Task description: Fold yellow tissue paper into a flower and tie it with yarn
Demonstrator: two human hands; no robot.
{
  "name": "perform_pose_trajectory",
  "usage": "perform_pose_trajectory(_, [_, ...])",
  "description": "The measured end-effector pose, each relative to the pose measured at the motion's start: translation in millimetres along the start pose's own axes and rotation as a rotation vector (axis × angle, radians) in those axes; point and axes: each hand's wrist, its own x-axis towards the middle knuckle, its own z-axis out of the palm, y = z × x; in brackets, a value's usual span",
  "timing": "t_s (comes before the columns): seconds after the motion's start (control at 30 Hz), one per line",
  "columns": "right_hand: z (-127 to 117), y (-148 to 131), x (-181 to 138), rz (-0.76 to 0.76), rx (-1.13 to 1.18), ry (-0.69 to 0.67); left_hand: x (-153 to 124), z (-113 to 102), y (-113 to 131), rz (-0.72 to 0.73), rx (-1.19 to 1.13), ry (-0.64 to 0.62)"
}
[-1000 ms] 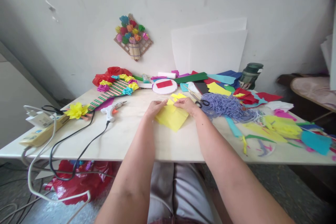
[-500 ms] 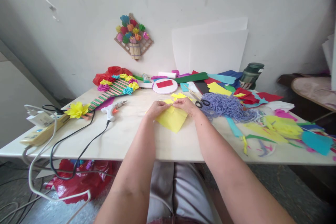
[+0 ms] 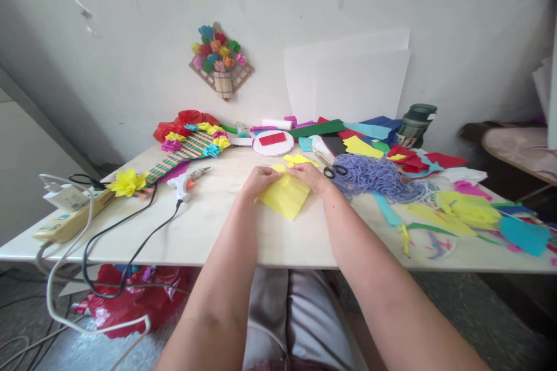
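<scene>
A sheet of yellow crepe paper (image 3: 287, 198) hangs between my hands over the middle of the table. My left hand (image 3: 262, 178) pinches its upper left part, and my right hand (image 3: 308, 175) pinches the upper right part, the fingertips nearly meeting. A narrower yellow piece overlaps the sheet near the fingers; how the two are joined I cannot tell. Just beyond my hands lie more yellow paper scraps (image 3: 300, 159). Black-handled scissors (image 3: 335, 171) rest right of my right hand, beside a heap of purple yarn (image 3: 376, 177).
To the left are a white glue gun (image 3: 185, 184), a power strip (image 3: 73, 217) with cables and a flower-trimmed woven piece (image 3: 187, 149). A white disc (image 3: 273, 149) with red paper lies behind my hands. Coloured paper scraps (image 3: 467, 211) and a dark green bottle (image 3: 416, 126) are on the right.
Almost nothing differs. Both hands keep their pinch on the yellow paper in about the same place, and the view has shifted very slightly.
</scene>
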Motion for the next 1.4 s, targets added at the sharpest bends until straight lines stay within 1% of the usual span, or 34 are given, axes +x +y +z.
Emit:
perform_pose_trajectory(0.27, [-1.5, 10.4, 7.8, -0.024, 0.008, 0.016, -1.2, 1.5, 3.2, -0.018, 0.028, 0.03])
perform_pose_trajectory(0.43, [-0.3, 8.8, 7.4, -0.009, 0.004, 0.019, 0.7, 1.1, 1.4, 0.007, 0.073, 0.045])
perform_pose_trajectory(0.6, [-0.9, 8.2, 6.7, -0.009, 0.015, 0.016, 2.2, 1.6, 1.7, -0.016, 0.097, 0.06])
perform_pose_trajectory(0.77, [-2.1, 9.4, 8.8, -0.049, -0.042, 0.05, 6.6, 2.2, -1.1, -0.003, 0.142, 0.119])
perform_pose_trajectory(0.87, [-2.2, 9.9, 10.4, -0.078, -0.102, 0.077, 8.6, 2.8, -3.2, 0.003, 0.149, 0.13])
perform_pose_trajectory(1.0, [-2.2, 10.4, 11.4, -0.084, -0.119, 0.1, 8.1, 3.6, -2.8, 0.01, 0.168, 0.129])
perform_pose_trajectory(1.17, [-1.8, 12.5, 12.2, -0.08, -0.136, 0.107, 5.2, 4.1, -0.2, 0.013, 0.187, 0.091])
perform_pose_trajectory(1.4, [-1.2, 16.8, 15.2, -0.078, -0.069, 0.124, 5.1, 3.6, 0.2, 0.055, 0.219, 0.108])
